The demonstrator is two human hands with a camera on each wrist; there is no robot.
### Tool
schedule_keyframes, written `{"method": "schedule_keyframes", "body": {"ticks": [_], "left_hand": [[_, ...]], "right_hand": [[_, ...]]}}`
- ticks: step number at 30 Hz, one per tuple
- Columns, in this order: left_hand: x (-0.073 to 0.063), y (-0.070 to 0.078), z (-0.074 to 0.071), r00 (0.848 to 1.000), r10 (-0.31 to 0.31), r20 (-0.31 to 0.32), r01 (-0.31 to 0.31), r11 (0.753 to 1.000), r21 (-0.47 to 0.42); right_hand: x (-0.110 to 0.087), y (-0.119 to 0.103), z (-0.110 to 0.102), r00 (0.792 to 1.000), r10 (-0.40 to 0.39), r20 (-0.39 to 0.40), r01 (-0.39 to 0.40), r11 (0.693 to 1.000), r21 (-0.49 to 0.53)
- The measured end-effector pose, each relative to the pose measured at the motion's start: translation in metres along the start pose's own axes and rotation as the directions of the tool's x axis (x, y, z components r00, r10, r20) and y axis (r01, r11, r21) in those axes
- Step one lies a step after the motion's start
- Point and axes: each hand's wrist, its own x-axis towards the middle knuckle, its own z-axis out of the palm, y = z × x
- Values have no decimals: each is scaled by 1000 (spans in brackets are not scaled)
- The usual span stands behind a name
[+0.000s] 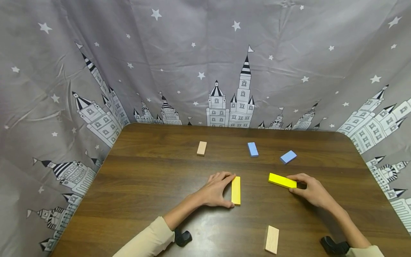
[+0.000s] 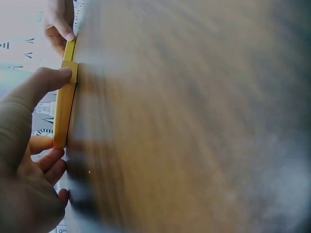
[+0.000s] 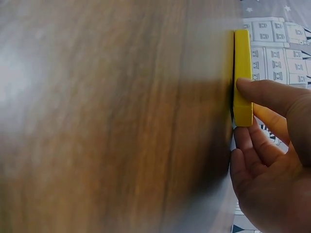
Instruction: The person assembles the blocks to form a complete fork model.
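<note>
My left hand [image 1: 216, 191] holds a yellow wooden block [image 1: 236, 191] by its two short ends. The thumb is at the near end and the fingertips are at the far end, and the left wrist view shows this block [image 2: 64, 114] between them. Further right, my right hand [image 1: 312, 191] pinches the right end of a brighter yellow block [image 1: 282, 181], which lies at a slant. In the right wrist view the thumb is against the side of that block [image 3: 243, 58]. A gap of tabletop separates the two yellow blocks.
A plain wooden block [image 1: 202, 148] lies at the back, with a blue block [image 1: 252, 149] and another blue block [image 1: 288, 157] to its right. Another plain block [image 1: 272, 240] is near the front. Behind the brown table [image 1: 154, 171] hangs a grey castle-print curtain [image 1: 179, 53].
</note>
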Motion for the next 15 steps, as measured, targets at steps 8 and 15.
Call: {"method": "schedule_keyframes", "body": {"ticks": [8, 15], "left_hand": [[-3, 0, 0, 1000, 6, 15, -7, 1000, 16], [-5, 4, 0, 999, 3, 38, -4, 1000, 29]], "right_hand": [[4, -7, 2, 1000, 6, -4, -6, 1000, -15], [14, -16, 4, 999, -46, -9, 46, 999, 6]]}}
